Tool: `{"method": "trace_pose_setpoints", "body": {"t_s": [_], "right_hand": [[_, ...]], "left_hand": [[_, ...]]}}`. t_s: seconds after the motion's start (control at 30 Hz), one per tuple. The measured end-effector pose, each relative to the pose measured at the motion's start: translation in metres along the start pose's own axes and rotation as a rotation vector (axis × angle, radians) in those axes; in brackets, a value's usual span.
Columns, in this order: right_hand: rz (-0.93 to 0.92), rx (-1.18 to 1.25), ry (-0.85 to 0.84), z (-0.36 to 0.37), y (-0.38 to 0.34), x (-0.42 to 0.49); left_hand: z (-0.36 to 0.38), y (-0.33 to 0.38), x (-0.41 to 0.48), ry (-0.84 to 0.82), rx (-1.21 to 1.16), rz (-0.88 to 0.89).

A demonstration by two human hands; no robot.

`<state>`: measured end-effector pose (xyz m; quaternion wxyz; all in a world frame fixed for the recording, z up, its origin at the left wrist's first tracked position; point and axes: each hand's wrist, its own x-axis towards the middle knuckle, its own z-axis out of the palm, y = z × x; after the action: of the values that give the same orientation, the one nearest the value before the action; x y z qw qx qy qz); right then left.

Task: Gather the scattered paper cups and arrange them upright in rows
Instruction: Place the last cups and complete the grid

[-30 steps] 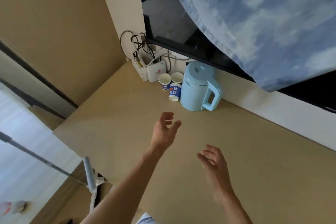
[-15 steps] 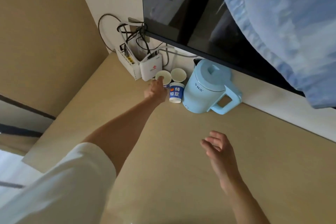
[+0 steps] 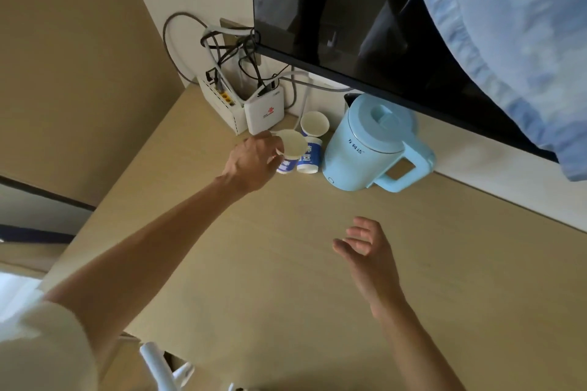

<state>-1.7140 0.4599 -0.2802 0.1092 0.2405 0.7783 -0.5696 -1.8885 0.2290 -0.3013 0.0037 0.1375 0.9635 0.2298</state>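
In the head view, the left hand [image 3: 252, 162] reaches to the far corner of the desk [image 3: 286, 279] and pinches a paper cup [image 3: 290, 144] by its rim, thumb and fingers curled round the near edge. The cup's mouth tips toward the camera; whether its base is off the desk cannot be told. Touching it on the right is a second cup [image 3: 309, 155] with blue print, its way up unclear, and just behind that stands a third cup [image 3: 314, 124], open mouth up. All three crowd between a white router [image 3: 263, 113] and a pale blue kettle [image 3: 365, 146], under the lower edge of a dark screen [image 3: 333, 9]. The right hand [image 3: 371, 254] hovers over bare desk, nearer the person, fingers loosely spread and holding nothing. The step in hand looks like picking the first cup out of the cluster. Next, it probably needs lifting without crushing the thin rim or knocking its neighbour, then setting upright on open desk.
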Motion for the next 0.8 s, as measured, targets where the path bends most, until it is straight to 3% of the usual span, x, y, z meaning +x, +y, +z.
{"method": "trace_pose_setpoints", "body": {"t_s": [0.2,0.43,0.5,0.63,0.8], "right_hand": [[-0.185,-0.022,-0.118,0.023,-0.011,0.007],[-0.255,0.093,0.031,0.016,-0.015,0.008],[-0.222,0.098,0.083,0.011,-0.013,0.009],[-0.155,0.115,0.144,0.002,-0.001,0.006],[-0.105,0.109,0.196,-0.014,0.015,-0.009]], "left_hand": [[-0.027,0.052,-0.057,-0.254,-0.411,0.157],[-0.027,0.075,-0.062,-0.357,-0.65,0.183],[-0.018,0.072,-0.046,-0.309,-0.706,0.074],[0.025,0.052,0.014,-0.063,-0.601,-0.411],[0.088,0.03,0.059,-0.117,-0.478,-0.659]]}}
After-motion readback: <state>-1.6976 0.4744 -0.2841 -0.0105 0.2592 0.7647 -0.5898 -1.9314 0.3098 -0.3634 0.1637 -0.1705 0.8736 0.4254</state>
